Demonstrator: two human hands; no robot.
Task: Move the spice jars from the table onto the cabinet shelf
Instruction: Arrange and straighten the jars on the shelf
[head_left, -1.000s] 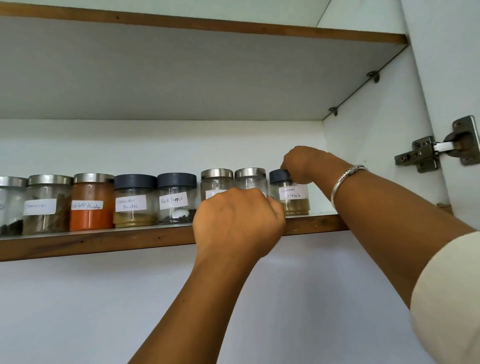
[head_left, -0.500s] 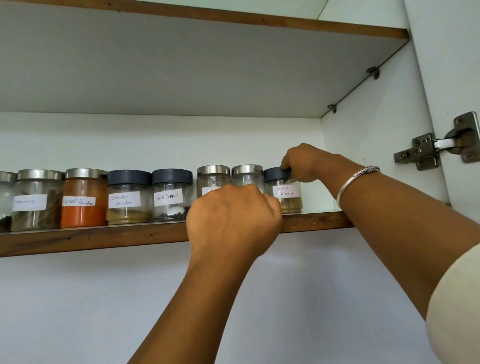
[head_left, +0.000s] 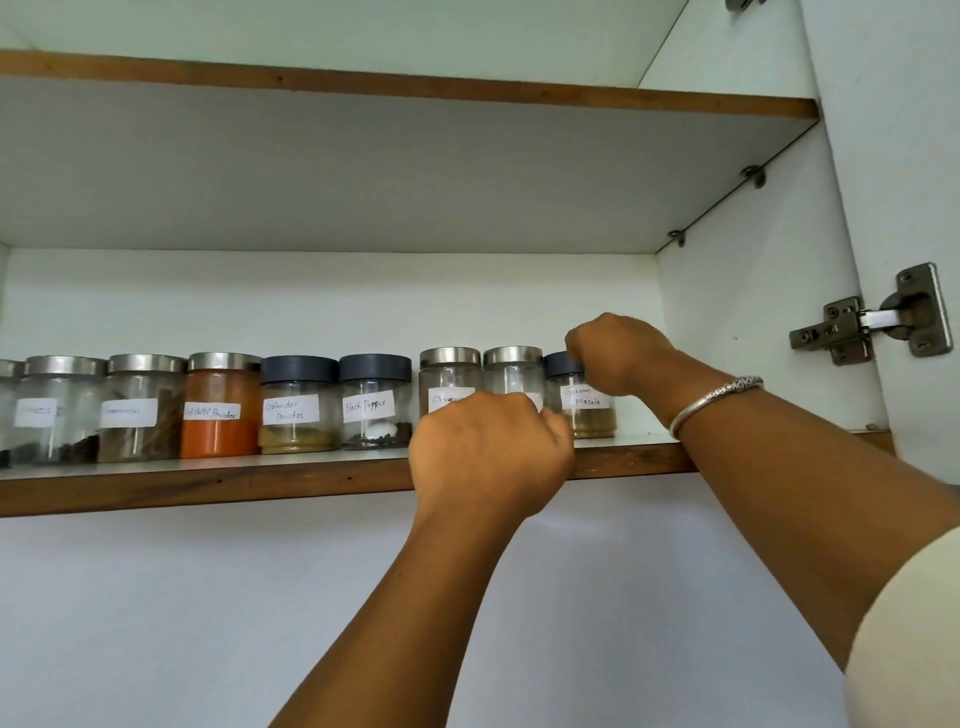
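Risks tipping the garam masala jar (head_left: 589, 415) at the right end of the shelf (head_left: 208, 486), or knocking it into the steel-lidded jar (head_left: 511, 366) just beside it, given a right hand (head_left: 618, 358) grip pinching only the dark lid and a left hand (head_left: 488, 452) curled close before the clear jars, grip hidden, impossible to tell whether holding anything. Holds a shallow olive-brown layer; leftward along the front edge, black pepper jar (head_left: 374, 405) with a few peppercorns, coriander jar (head_left: 296, 410) with a low tan layer, chilli jar (head_left: 221, 421) nearly full of orange-red powder.

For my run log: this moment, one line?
right hand grips Garam Masala jar | left hand curled, hold unclear | jar on shelf
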